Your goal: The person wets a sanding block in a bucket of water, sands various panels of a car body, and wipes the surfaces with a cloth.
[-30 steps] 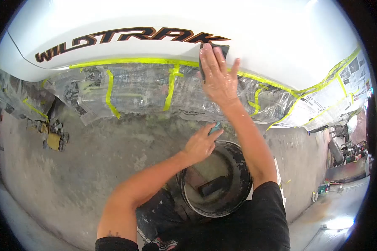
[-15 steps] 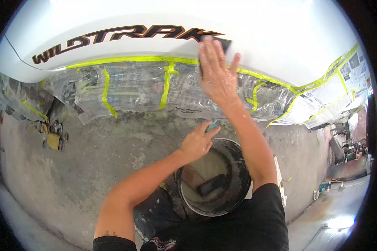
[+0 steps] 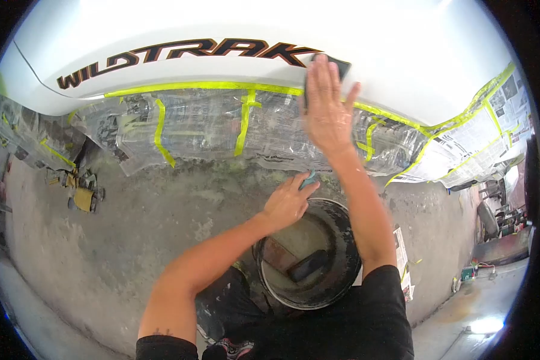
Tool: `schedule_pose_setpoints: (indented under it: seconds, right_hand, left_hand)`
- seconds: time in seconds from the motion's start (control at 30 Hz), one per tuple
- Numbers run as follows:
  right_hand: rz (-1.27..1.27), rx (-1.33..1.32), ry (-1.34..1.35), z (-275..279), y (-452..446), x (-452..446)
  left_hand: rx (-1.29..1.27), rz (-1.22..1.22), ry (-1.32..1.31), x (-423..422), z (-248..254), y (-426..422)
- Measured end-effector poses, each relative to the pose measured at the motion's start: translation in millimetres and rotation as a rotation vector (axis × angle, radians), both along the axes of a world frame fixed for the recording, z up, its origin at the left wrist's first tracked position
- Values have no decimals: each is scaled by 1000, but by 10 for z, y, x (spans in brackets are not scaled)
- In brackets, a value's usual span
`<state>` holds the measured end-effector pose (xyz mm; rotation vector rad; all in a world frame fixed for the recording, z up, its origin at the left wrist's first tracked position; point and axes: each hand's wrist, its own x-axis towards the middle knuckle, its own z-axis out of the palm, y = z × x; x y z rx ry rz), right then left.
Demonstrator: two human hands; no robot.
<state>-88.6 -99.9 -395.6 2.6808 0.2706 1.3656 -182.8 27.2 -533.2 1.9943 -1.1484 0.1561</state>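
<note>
My right hand [image 3: 329, 114] presses a dark sheet [image 3: 340, 65] flat against the white panel [image 3: 396, 66], just below the right end of the black and orange WILDTRAK lettering [image 3: 186, 51]. The sheet shows beyond my fingertips and along the left side of the hand. Lower down, my left hand [image 3: 287, 201] holds a small teal piece [image 3: 308, 179] between its fingers, above the left rim of a round bucket [image 3: 342, 288]. Murky water and a dark block [image 3: 308, 266] are inside the bucket.
Yellow-green tape [image 3: 180, 87] borders the panel's lower edge above plastic and newspaper covering [image 3: 204, 126]. A yellowish object [image 3: 84, 199] lies among scraps on the floor at left. Newspaper [image 3: 400, 249] lies right of the bucket. Equipment [image 3: 507, 219] stands at far right.
My right hand and the dark sheet have shifted right along the panel, from over the lettering's end to just past it. My left hand keeps the teal piece, nearly unmoved.
</note>
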Motion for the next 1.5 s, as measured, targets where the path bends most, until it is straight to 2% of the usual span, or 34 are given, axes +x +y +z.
schedule_pose_setpoints:
  seconds: [0.03, 0.13, 0.17, 0.27, 0.37, 0.47, 0.53, 0.63, 0.73, 0.77, 0.87, 0.97, 1.03, 1.13, 1.2, 1.33, 1.37, 1.47, 1.5]
  right_hand:
    - [-88, -105, 62, -18, 72, 32]
    - [-11, -293, 107, 57, 75, 48]
    - [-111, -346, 87, 89, -56, 18]
    - [-161, -4, 15, 35, -378, -90]
    - [-109, -92, 27, -108, -599, -58]
    - [-177, -281, 88, -229, -615, 121]
    - [-93, -284, 13, -254, -453, 279]
    - [67, -269, -114, -219, 63, 621]
    - [28, -530, -137, -25, 800, 840]
    - [-6, -571, -162, 19, 1089, 903]
    - [103, -647, -273, 241, 2252, 1164]
    - [177, -649, -249, 303, 3111, 1391]
    - [164, -701, -212, 337, 3640, 1505]
    - [158, -820, -146, 326, 4251, 1606]
    - [198, -797, -35, 374, 4406, 1548]
    - [321, -643, 34, 351, 3906, 1469]
    - [191, -738, -99, 300, 3582, 1405]
    - [176, -608, -11, 299, 2458, 997]
    - [10, -681, -37, 233, 2022, 893]
  left_hand:
    - [8, -2, 7, -4, -19, -12]
    - [22, -6, -23, 23, -31, -19]
    - [24, -3, -38, 28, -45, 11]
    - [-5, -9, -7, 38, -99, -5]
    - [10, -7, 45, 23, -67, 1]
    - [-1, -35, 28, 54, -188, -11]
    - [17, -28, 17, 38, -236, -31]
    - [5, -27, 17, 46, -287, -60]
    - [9, -59, 28, 65, -234, -2]
    - [15, -74, 30, 69, -207, 6]
    - [79, -132, 84, 92, -188, 10]
    - [-168, -142, 191, 101, -709, -405]
    - [-253, -122, 106, 96, -1012, -545]
    - [-345, -257, 166, 85, -840, -253]
    - [-371, -299, 180, 84, -783, -94]
    - [-395, -320, 165, 144, -490, 138]
    - [-399, -312, 146, 153, -386, 197]
    - [-358, -149, 3, 178, -21, 387]
    - [-186, -231, 155, 194, 131, 493]
